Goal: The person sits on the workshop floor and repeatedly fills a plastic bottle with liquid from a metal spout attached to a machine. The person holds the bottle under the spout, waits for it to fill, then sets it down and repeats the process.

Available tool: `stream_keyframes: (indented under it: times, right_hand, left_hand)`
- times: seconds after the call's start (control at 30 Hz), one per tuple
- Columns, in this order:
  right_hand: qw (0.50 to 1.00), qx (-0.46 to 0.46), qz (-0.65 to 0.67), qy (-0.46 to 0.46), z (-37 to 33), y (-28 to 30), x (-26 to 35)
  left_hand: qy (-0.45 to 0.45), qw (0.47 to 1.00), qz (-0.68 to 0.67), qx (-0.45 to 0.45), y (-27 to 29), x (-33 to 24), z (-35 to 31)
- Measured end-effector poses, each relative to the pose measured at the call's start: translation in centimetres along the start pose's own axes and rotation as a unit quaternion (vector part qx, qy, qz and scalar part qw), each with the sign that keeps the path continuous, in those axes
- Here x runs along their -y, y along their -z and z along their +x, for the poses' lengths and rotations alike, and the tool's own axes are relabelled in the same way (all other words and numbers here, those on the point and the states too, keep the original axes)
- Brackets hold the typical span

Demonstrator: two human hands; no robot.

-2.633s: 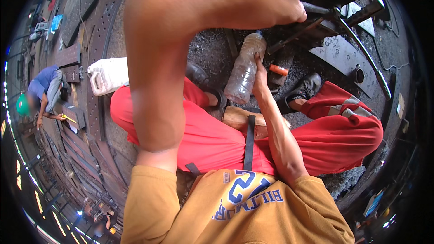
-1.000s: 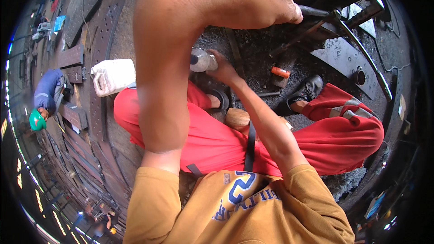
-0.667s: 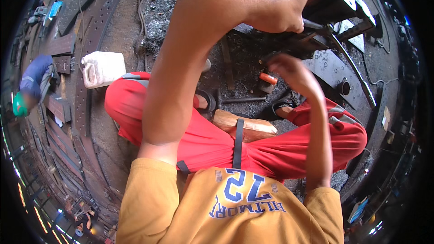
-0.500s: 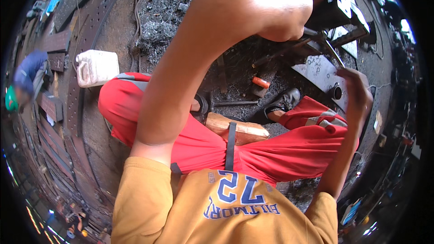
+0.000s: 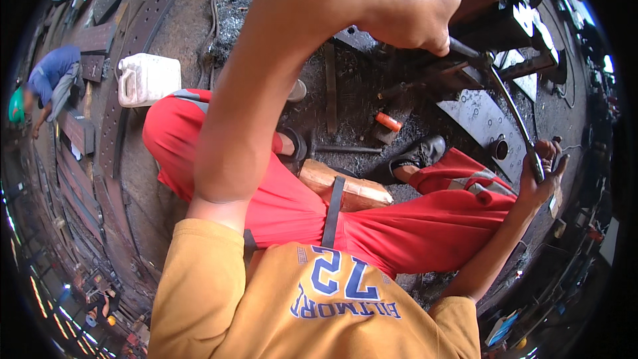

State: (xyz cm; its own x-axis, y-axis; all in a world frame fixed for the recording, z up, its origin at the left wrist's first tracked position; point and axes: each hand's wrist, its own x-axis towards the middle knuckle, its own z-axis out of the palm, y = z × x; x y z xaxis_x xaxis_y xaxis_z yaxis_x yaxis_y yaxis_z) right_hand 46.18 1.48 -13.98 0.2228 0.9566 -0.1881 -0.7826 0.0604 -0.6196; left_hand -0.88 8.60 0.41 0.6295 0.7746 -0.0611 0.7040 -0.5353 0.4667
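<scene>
My left hand [image 5: 422,23] reaches across to the upper right and is closed on the dark round shaft [image 5: 467,49] of a socket wrench, close to its head. The long steel handle [image 5: 512,108] slants down right from that head. Its lower end lies across the palm of my right hand [image 5: 541,176], whose fingers curl loosely about it, some partly apart. Beside the wrench head stands a dark steel frame [image 5: 482,23]; whatever the far end of the shaft meets is hidden behind my left hand.
Below the frame lies a perforated grey plate [image 5: 473,116] with a short pipe ring [image 5: 498,149]. An orange cylinder [image 5: 388,121], a wooden block [image 5: 345,186] and a hammer-like tool [image 5: 345,149] lie between my legs. A white jerrycan [image 5: 149,80] and a bending co-worker [image 5: 54,78] are left.
The wrench handle has swung downward, and my right hand has moved lower with it. My left hand stays at the shaft. The co-worker at left has shifted slightly.
</scene>
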Motion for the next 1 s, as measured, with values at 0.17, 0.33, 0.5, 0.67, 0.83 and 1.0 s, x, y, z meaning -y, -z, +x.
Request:
stream_keyframes:
  times: [0.17,0.33,0.5,0.67,0.83,1.0]
  right_hand:
    - [0.995,0.078,-0.02,0.062,0.5,-1.5,-0.9]
    - [0.988,0.052,-0.074,0.122,-0.6,-2.0,-1.2]
    - [0.988,0.056,-0.076,0.122,-0.3,-2.0,-0.9]
    - [0.989,0.052,-0.076,0.116,-0.3,-1.8,-0.7]
    - [0.988,0.062,-0.081,0.115,-0.5,-1.6,-0.3]
    - [0.987,0.07,-0.091,0.114,-0.4,-2.0,-0.6]
  left_hand:
    - [-0.031,0.996,0.042,0.068,0.6,1.0,0.8]
    - [-0.014,0.995,-0.006,0.096,0.5,0.7,2.0]
    - [-0.146,0.989,0.009,-0.024,-1.7,3.6,1.6]
    - [-0.132,0.989,0.005,-0.059,-1.3,2.9,0.4]
    - [-0.069,0.997,0.003,0.023,-0.4,1.9,1.4]
    - [-0.089,0.996,-0.013,0.0,-0.3,2.2,0.5]
